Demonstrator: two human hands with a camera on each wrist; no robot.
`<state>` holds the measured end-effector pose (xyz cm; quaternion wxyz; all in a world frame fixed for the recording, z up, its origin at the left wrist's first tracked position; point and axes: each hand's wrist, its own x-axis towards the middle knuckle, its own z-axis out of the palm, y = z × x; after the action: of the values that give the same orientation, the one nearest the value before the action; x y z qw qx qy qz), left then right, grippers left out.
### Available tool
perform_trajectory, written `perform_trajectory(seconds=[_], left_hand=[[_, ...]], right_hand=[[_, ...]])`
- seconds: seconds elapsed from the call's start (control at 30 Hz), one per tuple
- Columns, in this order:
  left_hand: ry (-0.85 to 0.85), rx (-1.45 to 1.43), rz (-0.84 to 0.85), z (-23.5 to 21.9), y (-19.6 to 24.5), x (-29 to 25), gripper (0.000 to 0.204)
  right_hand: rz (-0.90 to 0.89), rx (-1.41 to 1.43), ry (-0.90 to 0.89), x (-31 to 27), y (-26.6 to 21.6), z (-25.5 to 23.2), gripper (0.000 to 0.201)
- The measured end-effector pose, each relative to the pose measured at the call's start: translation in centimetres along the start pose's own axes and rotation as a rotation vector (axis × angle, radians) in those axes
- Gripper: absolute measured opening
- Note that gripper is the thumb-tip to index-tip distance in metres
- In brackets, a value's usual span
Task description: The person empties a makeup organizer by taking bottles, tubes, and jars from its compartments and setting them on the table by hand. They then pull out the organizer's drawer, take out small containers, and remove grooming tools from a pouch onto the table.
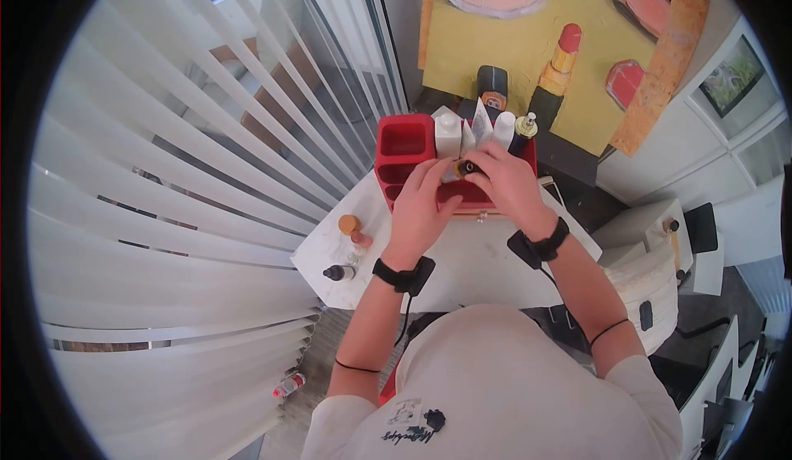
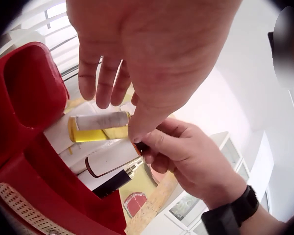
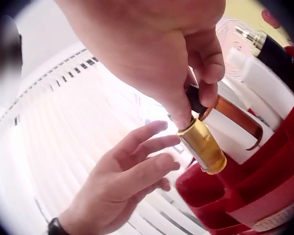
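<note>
My right hand (image 1: pixel 511 184) is over the red organizer box (image 1: pixel 403 122), thumb and fingers pinching the black cap of a white-labelled amber glass bottle (image 3: pixel 232 122). A small yellow see-through bottle (image 3: pixel 206 149) with a pale label hangs beside it; its top end is at the right thumb tip, partly covered. My left hand (image 3: pixel 127 178) reaches toward the yellow bottle with fingers spread and loosely extended. In the left wrist view, the left thumb overlaps one end of the yellow bottle (image 2: pixel 99 128).
White bottles (image 1: pixel 448 134) and a dark pump bottle (image 1: pixel 523 134) stand in the box, which is on a white table (image 1: pixel 495 266). A brown-topped jar (image 1: pixel 350 225) and a black-capped bottle (image 1: pixel 338 273) are at its left. Blinds (image 1: pixel 190 171) hang left; a lipstick painting (image 1: pixel 487 43) is behind.
</note>
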<state>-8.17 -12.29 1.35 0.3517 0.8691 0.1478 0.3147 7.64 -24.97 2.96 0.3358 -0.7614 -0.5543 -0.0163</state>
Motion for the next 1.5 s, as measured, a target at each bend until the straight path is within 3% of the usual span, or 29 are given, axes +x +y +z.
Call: perform_trajectory(seconds=[0.03,0.1,0.13,0.2,0.33,0.4,0.5,0.63,0.7,0.87,1.27,1.4,1.5], left_hand=[[-0.004,0.001,-0.003,0.1,0.4,0.3,0.054],[-0.012,0.134,0.197,0.0,0.9,0.5,0.056],[-0.017,0.14,0.192,-0.2,1.0,0.2,0.056],[-0.141,0.141,0.115,-0.8,1.3,-0.9,0.054],[-0.093,0.078,0.031,-1.6,-2.4,-4.6,0.052],[-0.04,0.041,-0.269,-3.5,-4.4,-6.1,0.044],[0.032,0.225,-0.319,-4.9,-9.4,-7.8,0.036],[0.001,0.288,-0.385,-4.8,-13.2,-7.9,0.03],[-0.144,0.52,-0.309,-3.9,-15.2,-7.5,0.032],[-0.249,0.655,-0.316,-3.1,-17.3,-8.3,0.033],[-0.234,0.755,-0.267,-2.8,-19.2,-10.4,0.034],[-0.185,0.675,-0.207,-3.3,-15.9,-9.4,0.038],[-0.315,0.288,-0.189,-2.3,-10.9,-8.0,0.05]], right_hand=[[0.0,0.009,-0.029,-0.4,-1.1,-0.7,0.029],[0.007,0.02,-0.069,-1.4,-2.1,-1.1,0.029],[0.008,0.025,-0.107,-1.9,-2.4,-1.2,0.03],[0.04,0.086,-0.133,-2.9,-2.8,-1.1,0.029],[0.146,0.217,-0.167,-5.4,-2.1,0.0,0.029],[0.175,0.261,-0.171,-6.8,-1.3,0.6,0.027],[0.198,0.268,-0.227,-8.7,-0.2,1.5,0.024],[0.213,0.278,-0.183,-10.2,0.5,2.1,0.02],[0.207,0.277,-0.166,-10.7,0.5,2.0,0.019],[0.373,0.333,-0.171,-11.8,0.6,1.2,0.018],[0.36,0.337,-0.184,-11.7,0.7,1.2,0.018],[0.315,0.338,-0.189,-11.1,0.5,1.7,0.018],[0.283,0.36,-0.164,-10.4,-0.1,2.4,0.019]])
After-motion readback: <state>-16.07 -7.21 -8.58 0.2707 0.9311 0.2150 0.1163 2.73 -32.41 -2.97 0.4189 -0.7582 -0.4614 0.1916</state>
